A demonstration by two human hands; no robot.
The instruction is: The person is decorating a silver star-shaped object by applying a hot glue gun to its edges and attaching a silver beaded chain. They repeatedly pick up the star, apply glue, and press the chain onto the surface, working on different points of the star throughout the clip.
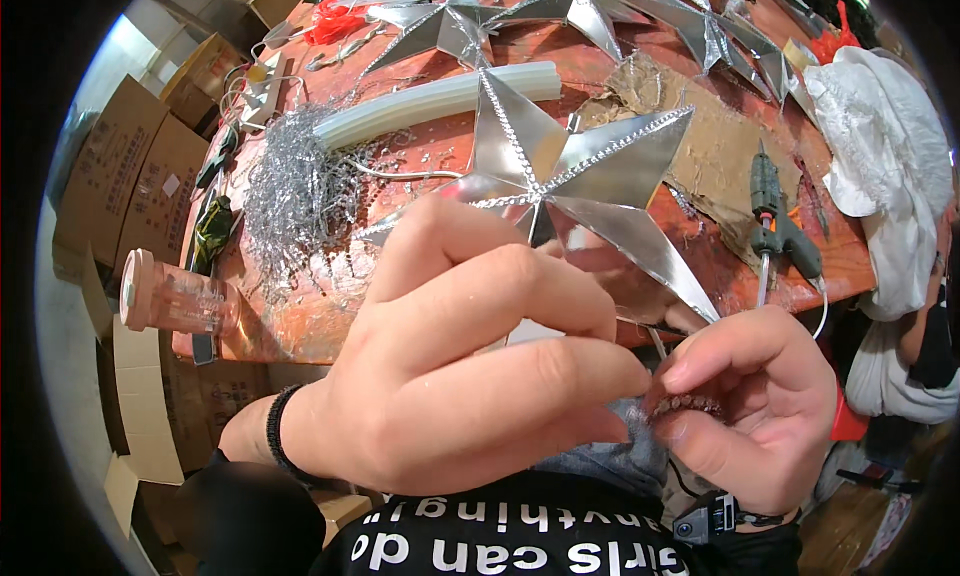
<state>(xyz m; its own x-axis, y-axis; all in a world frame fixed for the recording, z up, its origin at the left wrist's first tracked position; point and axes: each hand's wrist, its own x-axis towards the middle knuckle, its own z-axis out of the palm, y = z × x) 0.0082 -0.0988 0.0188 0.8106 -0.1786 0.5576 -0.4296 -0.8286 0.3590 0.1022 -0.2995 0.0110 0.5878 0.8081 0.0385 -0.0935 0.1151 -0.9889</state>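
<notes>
Nearest me, left hand (pixel 470 376) has its fingers clamped on the lower part of a silver star (pixel 570 176), held up over the tabletop (pixel 330 326) edge. Right hand (pixel 760 406) fingers pinched together on a short beaded strip (pixel 688 406) just below the star. My read: bead lines already run along some ridges, others bare, so trimming looks partway. Glue gun (pixel 775 221) lies right, tinsel heap (pixel 295 191) left, finished stars (pixel 450 21) farther back. Brown cardboard boxes (pixel 105 196) stacked far left, pale labels unreadable.
</notes>
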